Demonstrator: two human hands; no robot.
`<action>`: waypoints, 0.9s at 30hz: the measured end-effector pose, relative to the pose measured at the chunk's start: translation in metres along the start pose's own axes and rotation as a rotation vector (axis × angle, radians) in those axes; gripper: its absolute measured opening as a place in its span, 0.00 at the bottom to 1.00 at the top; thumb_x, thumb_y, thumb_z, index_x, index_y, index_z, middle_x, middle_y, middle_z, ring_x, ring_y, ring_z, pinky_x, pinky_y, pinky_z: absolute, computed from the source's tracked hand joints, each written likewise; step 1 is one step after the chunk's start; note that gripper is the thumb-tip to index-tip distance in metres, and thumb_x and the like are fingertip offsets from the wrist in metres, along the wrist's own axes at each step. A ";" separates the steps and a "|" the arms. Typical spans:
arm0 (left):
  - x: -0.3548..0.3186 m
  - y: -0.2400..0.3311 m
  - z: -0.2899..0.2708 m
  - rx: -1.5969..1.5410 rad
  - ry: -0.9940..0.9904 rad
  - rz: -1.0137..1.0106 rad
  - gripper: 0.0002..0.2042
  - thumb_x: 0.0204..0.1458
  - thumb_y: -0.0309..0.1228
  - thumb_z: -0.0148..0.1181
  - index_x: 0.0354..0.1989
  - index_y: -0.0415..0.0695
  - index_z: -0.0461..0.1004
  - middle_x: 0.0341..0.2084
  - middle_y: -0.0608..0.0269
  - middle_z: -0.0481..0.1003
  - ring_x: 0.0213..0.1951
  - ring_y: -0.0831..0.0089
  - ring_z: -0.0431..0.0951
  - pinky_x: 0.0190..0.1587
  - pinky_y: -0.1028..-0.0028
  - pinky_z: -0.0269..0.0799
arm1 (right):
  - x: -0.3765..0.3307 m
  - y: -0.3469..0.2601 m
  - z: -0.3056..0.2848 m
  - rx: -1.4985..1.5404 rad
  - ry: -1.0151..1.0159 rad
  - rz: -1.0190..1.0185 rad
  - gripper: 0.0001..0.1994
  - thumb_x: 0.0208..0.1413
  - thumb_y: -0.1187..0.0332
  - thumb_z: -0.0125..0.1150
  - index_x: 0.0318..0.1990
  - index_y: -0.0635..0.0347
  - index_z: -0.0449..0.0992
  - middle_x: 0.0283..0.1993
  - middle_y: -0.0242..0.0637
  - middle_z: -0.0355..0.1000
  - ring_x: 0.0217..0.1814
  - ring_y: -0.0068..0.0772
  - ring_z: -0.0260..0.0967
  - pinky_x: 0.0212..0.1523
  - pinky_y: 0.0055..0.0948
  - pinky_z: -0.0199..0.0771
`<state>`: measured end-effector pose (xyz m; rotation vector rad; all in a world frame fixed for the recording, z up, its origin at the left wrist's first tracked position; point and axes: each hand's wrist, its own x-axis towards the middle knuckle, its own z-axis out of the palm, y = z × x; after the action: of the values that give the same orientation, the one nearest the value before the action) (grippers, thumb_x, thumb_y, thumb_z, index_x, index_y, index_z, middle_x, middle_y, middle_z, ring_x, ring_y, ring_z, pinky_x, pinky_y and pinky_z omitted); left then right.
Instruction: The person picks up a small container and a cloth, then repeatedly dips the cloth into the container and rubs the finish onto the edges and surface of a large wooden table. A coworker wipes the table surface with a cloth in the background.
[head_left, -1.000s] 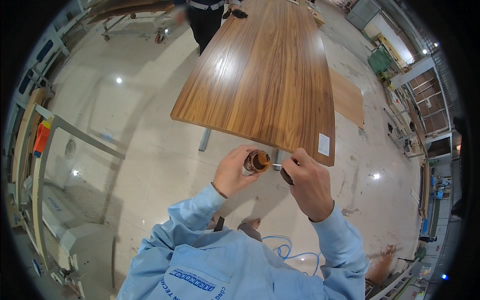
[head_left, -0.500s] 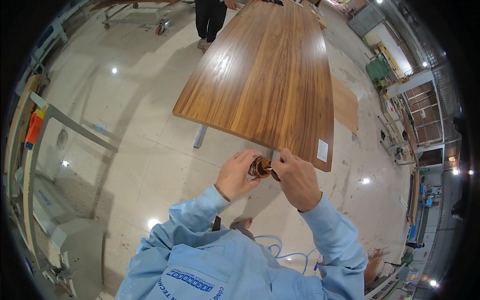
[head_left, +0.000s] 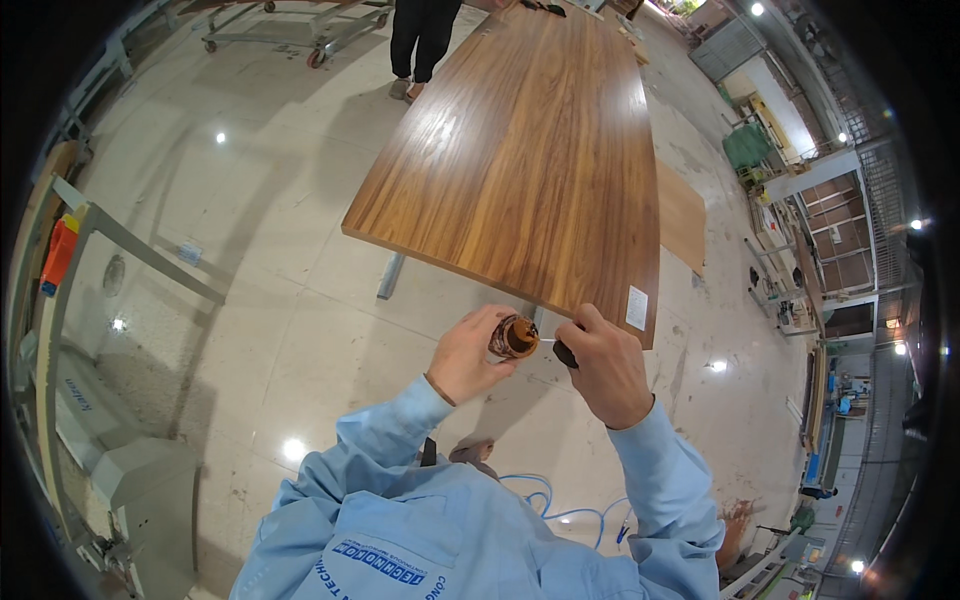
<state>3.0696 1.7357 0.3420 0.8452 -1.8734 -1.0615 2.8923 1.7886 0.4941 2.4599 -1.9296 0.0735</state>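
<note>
My left hand [head_left: 462, 357] is closed round a small round jar [head_left: 514, 337], its opening and inside smeared with brown. In my right hand [head_left: 612, 368] is a black-handled tool [head_left: 565, 353] with a thin pale stem, pinched between thumb and fingers. That stem points left and its end meets the mouth of the jar; the tip itself is too small to make out. Both hands are just off the near edge of a large wood-grain panel [head_left: 510, 170], which has a white label [head_left: 637, 308] at its near right corner.
Someone in dark trousers [head_left: 420, 45] stands by the panel's far left side. A grey metal frame [head_left: 150, 255] with an orange tool [head_left: 60, 255] on it is at the left. A blue hose [head_left: 548, 500] lies on the floor near my feet. Wheeled trolleys [head_left: 315, 45] stand at the back left.
My right hand has moved a little right, away from the jar, and more of the thin stem shows. The jar has tilted slightly in my left hand.
</note>
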 end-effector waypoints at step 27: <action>-0.001 0.001 0.005 0.011 -0.010 0.034 0.29 0.43 0.27 0.78 0.56 0.42 0.75 0.51 0.56 0.79 0.53 0.51 0.80 0.54 0.61 0.79 | -0.004 -0.015 0.014 -0.011 -0.075 0.003 0.08 0.50 0.79 0.68 0.36 0.56 0.80 0.40 0.36 0.71 0.41 0.42 0.78 0.37 0.41 0.78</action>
<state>3.0653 1.7390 0.3412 0.8125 -1.8977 -1.0368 2.9064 1.7953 0.4802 2.4883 -1.9562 -0.0296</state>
